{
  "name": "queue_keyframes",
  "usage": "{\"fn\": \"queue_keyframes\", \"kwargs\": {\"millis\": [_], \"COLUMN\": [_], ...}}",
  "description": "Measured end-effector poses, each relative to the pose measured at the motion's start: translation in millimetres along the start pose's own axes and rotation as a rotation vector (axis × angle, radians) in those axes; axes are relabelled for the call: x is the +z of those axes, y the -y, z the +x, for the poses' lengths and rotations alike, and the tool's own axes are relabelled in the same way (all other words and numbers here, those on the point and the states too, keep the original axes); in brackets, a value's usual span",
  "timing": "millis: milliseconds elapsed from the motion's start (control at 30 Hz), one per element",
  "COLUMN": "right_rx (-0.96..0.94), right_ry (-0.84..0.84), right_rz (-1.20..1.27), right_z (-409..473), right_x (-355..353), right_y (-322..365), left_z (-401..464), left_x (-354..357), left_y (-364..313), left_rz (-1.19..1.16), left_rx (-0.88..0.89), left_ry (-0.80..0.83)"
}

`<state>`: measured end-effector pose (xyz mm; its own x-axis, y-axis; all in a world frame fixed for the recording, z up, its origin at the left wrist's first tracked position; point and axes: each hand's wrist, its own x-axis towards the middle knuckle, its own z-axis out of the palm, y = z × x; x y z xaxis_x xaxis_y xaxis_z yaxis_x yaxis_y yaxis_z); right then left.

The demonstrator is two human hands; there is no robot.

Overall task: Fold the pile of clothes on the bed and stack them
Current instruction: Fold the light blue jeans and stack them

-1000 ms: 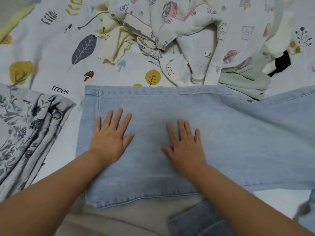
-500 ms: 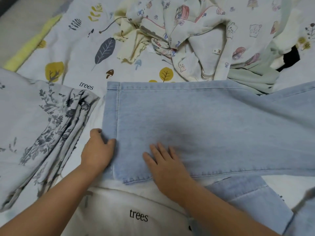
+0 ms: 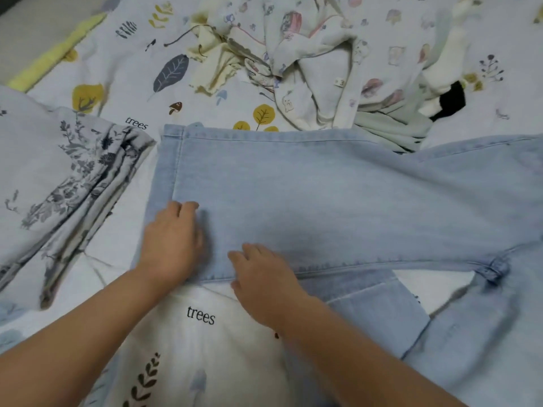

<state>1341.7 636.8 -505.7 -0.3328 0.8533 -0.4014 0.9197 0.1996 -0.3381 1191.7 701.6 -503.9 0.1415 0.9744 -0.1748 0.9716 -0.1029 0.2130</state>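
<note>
Light blue jeans (image 3: 338, 201) lie spread across the bed, one leg on top, its hem to the left. My left hand (image 3: 172, 242) sits on the near left corner of that leg by the hem, fingers curled into the denim and thumb hidden. Just to its right, my right hand (image 3: 261, 286) rests with straight fingers on the leg's near seam. The second leg (image 3: 373, 306) shows below it. An unfolded pile of clothes (image 3: 323, 63) lies behind the jeans.
A grey floral cloth (image 3: 73, 183) lies folded at the left. A cream garment (image 3: 211, 66) and a mint one (image 3: 393, 127) belong to the pile. The printed bedsheet (image 3: 199, 348) shows in front. The bed's yellow edge (image 3: 53, 54) runs at far left.
Both hands slid from flat on the middle of the leg toward its near left corner. The left hand went from flat to curled at the hem. The view shifted left.
</note>
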Motion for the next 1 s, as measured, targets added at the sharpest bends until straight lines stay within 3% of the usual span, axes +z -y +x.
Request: {"fn": "queue_keyframes", "kwargs": {"millis": [167, 333, 467, 633, 700, 867, 1000], "right_rx": [0.216, 0.307, 0.206, 0.024, -0.002, 0.106, 0.139], "right_ry": [-0.04, 0.053, 0.152, 0.328, 0.265, -0.121, -0.281], "right_rz": [-0.031, -0.098, -0.05, -0.103, -0.121, 0.275, 0.406], "right_z": [-63, -132, -178, -217, -226, -245, -254], "right_x": [1, 17, 30, 31, 22, -28, -74], "right_y": [-66, -126, -140, -132, -127, -133, -141], "left_z": [-50, -92, -114, -123, -122, -115, -114], "left_x": [24, 58, 80, 76, 72, 47, 27], "left_y": [-83, -122, -129, -134, -137, -135, -142], "left_rz": [-0.137, -0.041, 0.275, 0.35, 0.344, 0.232, 0.048], "left_rx": [0.407, 0.624, 0.577, 0.51, 0.484, 0.412, 0.38], "left_ry": [0.196, 0.33, 0.544, 0.626, 0.641, 0.773, 0.723]}}
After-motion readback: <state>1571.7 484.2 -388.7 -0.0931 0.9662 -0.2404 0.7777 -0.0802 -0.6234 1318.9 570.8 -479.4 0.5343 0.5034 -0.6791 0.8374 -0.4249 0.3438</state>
